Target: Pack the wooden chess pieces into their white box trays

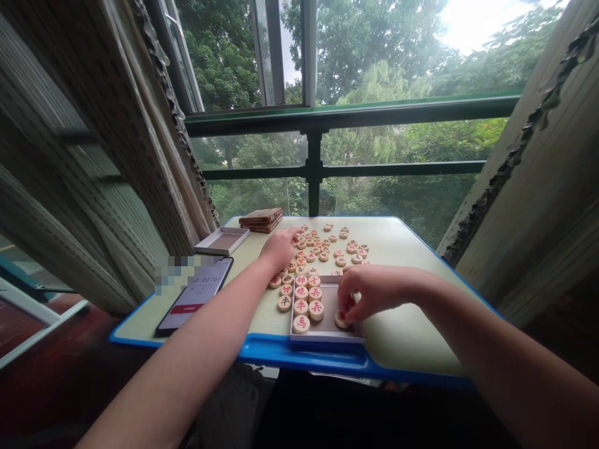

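My right hand (358, 290) reaches into a shallow open box (330, 337) at the table's front. Its fingertips pinch a wooden xiangqi piece (340, 319) on the box floor, right of the others. Two columns of red-marked xiangqi pieces (316, 310) fill the box's left side. My left hand (279, 247) stretches to the far left of a scattered pile of xiangqi pieces (324, 256), marked in red and black. Its index finger is extended over the pieces; the other fingers are partly hidden, and I see nothing held in it.
A phone (199, 293) showing a running timer lies at the left. Behind it are an empty box lid (223, 239) and a stack of brown boxes (261, 219). The table (402, 337) has a raised blue rim. Curtains, a window and a green railing (365, 111) surround it.
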### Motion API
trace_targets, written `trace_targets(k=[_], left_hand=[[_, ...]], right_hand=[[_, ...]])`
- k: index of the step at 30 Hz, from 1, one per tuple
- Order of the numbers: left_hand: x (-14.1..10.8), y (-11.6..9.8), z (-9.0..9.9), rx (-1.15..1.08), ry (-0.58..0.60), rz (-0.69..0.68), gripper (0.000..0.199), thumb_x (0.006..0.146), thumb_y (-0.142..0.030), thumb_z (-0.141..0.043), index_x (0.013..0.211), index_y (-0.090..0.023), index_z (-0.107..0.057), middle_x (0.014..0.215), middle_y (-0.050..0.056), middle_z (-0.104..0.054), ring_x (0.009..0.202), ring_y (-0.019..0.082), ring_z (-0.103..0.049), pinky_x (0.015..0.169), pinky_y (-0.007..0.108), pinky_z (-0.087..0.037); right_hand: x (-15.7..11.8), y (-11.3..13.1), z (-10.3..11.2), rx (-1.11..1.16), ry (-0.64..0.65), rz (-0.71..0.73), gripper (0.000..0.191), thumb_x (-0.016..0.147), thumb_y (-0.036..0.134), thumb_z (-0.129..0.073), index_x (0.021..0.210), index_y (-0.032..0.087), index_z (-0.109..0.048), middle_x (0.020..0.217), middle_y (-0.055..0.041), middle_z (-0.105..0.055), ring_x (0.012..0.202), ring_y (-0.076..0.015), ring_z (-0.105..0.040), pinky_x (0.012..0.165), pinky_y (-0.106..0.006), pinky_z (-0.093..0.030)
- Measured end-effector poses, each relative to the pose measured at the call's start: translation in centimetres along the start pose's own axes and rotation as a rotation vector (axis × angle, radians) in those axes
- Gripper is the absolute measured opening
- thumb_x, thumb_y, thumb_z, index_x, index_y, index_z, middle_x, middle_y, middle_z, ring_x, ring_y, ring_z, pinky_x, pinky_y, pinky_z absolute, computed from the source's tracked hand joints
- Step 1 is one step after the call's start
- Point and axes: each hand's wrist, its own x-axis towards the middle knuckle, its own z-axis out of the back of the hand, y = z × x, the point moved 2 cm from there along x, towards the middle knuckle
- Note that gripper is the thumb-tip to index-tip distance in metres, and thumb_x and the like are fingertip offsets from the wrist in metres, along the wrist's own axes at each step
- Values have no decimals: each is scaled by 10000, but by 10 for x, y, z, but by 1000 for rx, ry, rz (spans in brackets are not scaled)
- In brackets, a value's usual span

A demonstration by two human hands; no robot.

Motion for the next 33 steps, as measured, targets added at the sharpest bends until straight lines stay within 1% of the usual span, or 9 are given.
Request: trace_targets(k=[3, 9, 14, 18, 25, 30, 33], left_hand=[[-1, 0, 1, 14, 9, 4, 538, 686, 5, -417, 1154, -189, -598, 901, 39, -671, 916, 180, -571, 894, 303, -447], [0, 0, 0, 16, 25, 4, 524, 666, 12, -410, 1103, -181, -625, 900, 30, -681, 911, 184, -568, 898, 301, -442], [0, -1, 0, 17, 32, 3, 516, 647, 10, -411, 1068, -175, -644, 882, 35, -684, 914, 185, -572, 895, 304, -448], [-1, -3, 2, 30, 28, -4, 501, 646, 17, -410, 1043, -165, -655, 878, 36, -687, 925, 193, -566, 891, 306, -447], [0, -3, 1, 34, 29, -12, 463, 650, 8, -412, 998, -157, -669, 872, 42, -686, 903, 195, -571, 891, 322, -451], [1, -2, -1, 23, -12, -22, 419, 713, -24, -416, 1031, -158, -654, 836, 38, -686, 884, 195, -572, 888, 329, -450], [0, -3, -1, 9, -18, -35, 437, 728, -26, -411, 1081, -162, -630, 818, 25, -689, 864, 190, -571, 888, 328, -446]], right_hand=[[-1, 0, -1, 15, 12, 47, 177, 628, 281, -681, 784, 207, -715, 774, -2, -674, 694, -146, -578, 608, -223, -398], [1, -2, -1, 18, -6, 54, 213, 645, 361, -691, 791, 207, -715, 774, -8, -663, 689, -149, -573, 613, -230, -403], [0, 0, 0, 15, -17, 68, 160, 672, 277, -675, 810, 217, -731, 817, -13, -672, 726, -150, -580, 652, -232, -406], [1, 1, 1, -15, -55, 45, 153, 664, 251, -675, 797, 200, -732, 796, -25, -677, 699, -150, -579, 635, -233, -405], [2, 3, -3, -54, -65, 49, 182, 680, 328, -673, 792, 202, -740, 743, -23, -679, 715, -153, -574, 629, -228, -394], [1, 4, -3, -37, -37, 85, 284, 661, 444, -686, 794, 199, -742, 733, -19, -675, 680, -141, -563, 603, -223, -377], [2, 5, -5, -28, -34, 92, 242, 667, 407, -689, 791, 206, -742, 731, -8, -671, 662, -131, -556, 590, -221, -369]])
